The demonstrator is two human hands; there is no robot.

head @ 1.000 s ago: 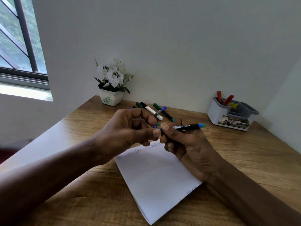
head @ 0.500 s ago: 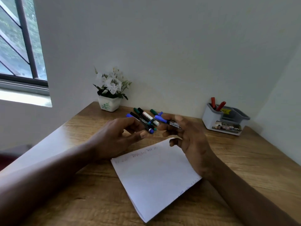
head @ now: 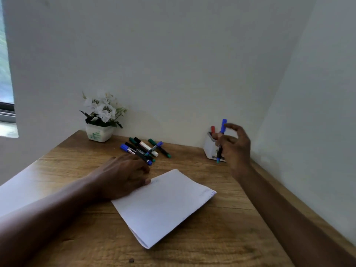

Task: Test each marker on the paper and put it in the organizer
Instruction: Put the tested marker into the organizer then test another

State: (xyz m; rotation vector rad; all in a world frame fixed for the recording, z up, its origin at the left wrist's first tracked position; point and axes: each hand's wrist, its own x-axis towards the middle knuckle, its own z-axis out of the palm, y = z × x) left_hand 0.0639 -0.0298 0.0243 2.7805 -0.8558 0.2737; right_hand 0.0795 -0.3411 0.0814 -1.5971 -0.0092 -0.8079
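My left hand [head: 123, 175] lies low and palm down, fingers relaxed and pointing forward, forearm stretched in from the left. My right hand [head: 236, 149] is raised at full reach, thumb and forefinger pinching a marker [head: 223, 127] upright, other fingers fanned loose.

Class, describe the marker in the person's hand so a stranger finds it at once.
On the desk, far right, stands a white organizer. In front of it the right hand holds a marker upright, blue cap uppermost. The other loose markers lie flat.
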